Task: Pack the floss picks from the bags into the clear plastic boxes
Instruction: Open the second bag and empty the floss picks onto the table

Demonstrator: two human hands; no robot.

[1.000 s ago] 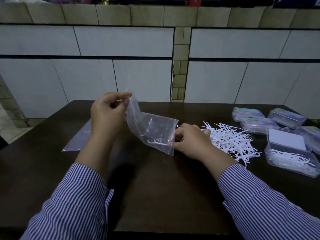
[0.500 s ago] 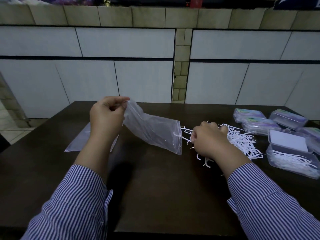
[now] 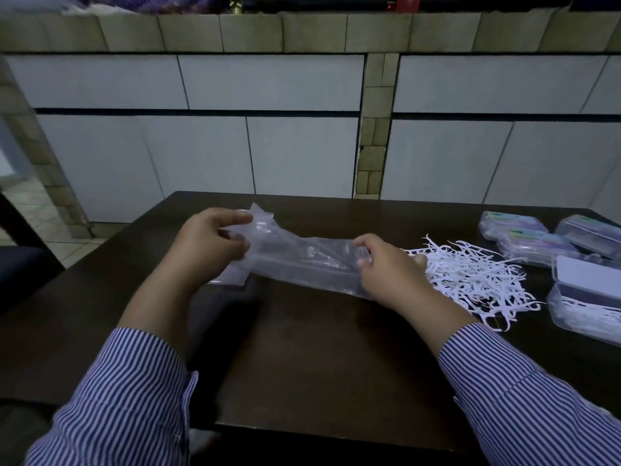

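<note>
A clear plastic bag (image 3: 302,260) is stretched flat between my two hands just above the dark table (image 3: 302,348). My left hand (image 3: 205,247) pinches its left end between thumb and fingers. My right hand (image 3: 389,267) grips its right end. The bag looks empty. To the right of my right hand lies a loose heap of white floss picks (image 3: 470,277). At the right edge an open clear box (image 3: 584,307) holds several picks, its lid raised behind it.
Three closed clear boxes (image 3: 534,243) with labels sit at the table's back right. Another flat clear bag (image 3: 228,279) lies under my left hand. A tiled wall rises beyond the table's far edge. Floor shows past the table's left edge.
My right hand left the heap of picks and took hold of the bag's right end. The bag, held up by one corner before, now lies stretched between both hands.
</note>
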